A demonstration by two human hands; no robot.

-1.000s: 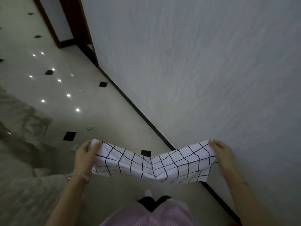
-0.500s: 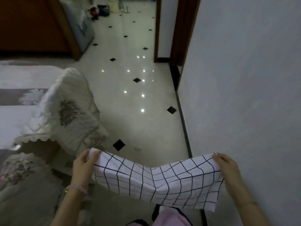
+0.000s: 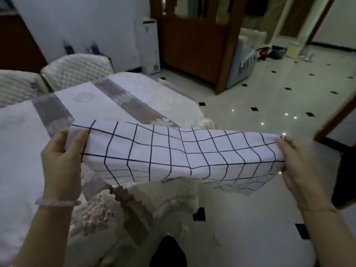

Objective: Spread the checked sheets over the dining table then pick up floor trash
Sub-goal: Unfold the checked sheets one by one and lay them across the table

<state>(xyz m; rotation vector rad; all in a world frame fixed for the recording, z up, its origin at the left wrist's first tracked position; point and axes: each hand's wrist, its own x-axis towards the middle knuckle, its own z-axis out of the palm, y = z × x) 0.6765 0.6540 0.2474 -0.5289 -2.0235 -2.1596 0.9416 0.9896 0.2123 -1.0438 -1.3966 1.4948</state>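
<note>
A white sheet with a dark grid pattern (image 3: pixel 173 153) hangs stretched between my two hands at chest height. My left hand (image 3: pixel 61 160) grips its left edge, thumb on top. My right hand (image 3: pixel 294 164) pinches its right edge. The sheet is still folded, with a lower layer drooping at the right. Behind and to the left lies the dining table (image 3: pixel 23 141), covered with a white and grey floral cloth. Small scraps of trash (image 3: pixel 216 239) lie on the tiled floor near my feet.
Quilted chair backs (image 3: pixel 77 71) stand at the table's far side, and a covered chair (image 3: pixel 165 197) sits right below the sheet. A wooden partition (image 3: pixel 192 45) and a white appliance (image 3: pixel 148 47) stand further back. Shiny tiled floor (image 3: pixel 269 105) stretches to the right.
My view has swung left from the wall and corridor toward the dining table. Both hands keep hold of the checked sheet and have lifted it higher and pulled it wider.
</note>
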